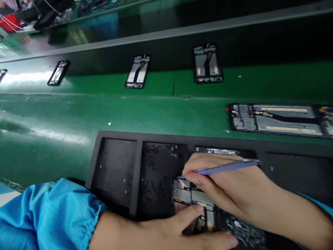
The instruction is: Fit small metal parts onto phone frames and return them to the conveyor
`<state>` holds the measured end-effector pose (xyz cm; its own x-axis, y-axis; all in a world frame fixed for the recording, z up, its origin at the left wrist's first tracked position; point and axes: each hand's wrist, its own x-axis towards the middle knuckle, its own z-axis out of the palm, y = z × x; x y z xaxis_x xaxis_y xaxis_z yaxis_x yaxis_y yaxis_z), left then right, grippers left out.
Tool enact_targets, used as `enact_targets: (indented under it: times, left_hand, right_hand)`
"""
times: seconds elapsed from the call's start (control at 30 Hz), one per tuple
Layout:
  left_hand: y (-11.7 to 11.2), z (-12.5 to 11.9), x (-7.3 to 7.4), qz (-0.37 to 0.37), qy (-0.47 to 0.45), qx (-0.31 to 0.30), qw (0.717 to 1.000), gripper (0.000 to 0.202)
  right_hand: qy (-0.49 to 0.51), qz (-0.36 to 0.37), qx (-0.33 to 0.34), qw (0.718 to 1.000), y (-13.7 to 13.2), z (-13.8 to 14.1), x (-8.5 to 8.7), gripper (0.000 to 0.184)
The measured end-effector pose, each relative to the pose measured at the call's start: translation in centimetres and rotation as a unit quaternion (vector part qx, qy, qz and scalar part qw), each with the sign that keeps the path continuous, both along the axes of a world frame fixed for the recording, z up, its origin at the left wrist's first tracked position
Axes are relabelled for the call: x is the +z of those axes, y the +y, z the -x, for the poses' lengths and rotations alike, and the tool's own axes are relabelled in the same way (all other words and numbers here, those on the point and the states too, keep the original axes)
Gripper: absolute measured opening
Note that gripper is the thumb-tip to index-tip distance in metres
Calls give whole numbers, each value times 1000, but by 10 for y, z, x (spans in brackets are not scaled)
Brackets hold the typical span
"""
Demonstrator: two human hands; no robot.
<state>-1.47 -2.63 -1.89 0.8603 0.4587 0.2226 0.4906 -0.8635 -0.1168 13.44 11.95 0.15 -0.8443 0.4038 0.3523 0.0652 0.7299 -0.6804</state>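
My right hand (pixel 221 187) is closed in a pinch round blue-purple tweezers (pixel 226 167); their tip points left and down onto an open phone frame (pixel 187 194) lying in a black foam tray (pixel 117 139). My left hand (pixel 182 229) lies along the bottom edge of the picture, thumb and fingers pressed on that phone frame and holding it still. A blue sleeve (pixel 47 215) covers my left forearm. The lower part of the phone is hidden under both hands.
The tray has several compartments with tiny screws (pixel 156 166) scattered in them. On the green conveyor belt (pixel 78 111) lie more open phone frames: one (pixel 278 119) at the right, others (pixel 207 63) (pixel 137 72) (pixel 58 72) farther back. Dark clutter (pixel 47 14) sits at the top left.
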Motion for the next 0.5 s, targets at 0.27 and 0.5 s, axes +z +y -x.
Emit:
enact_targets:
  times: [0.27,0.5]
  left_hand:
    - [0,-2,2,13,5,5,1000,42]
    - [1,-2,1,1,-12,3,1000,43]
  right_hand:
    - [-13,8,10,1000,-4,-5,-8,19]
    - [-37,-40,2,999,-4,-1,-2,19]
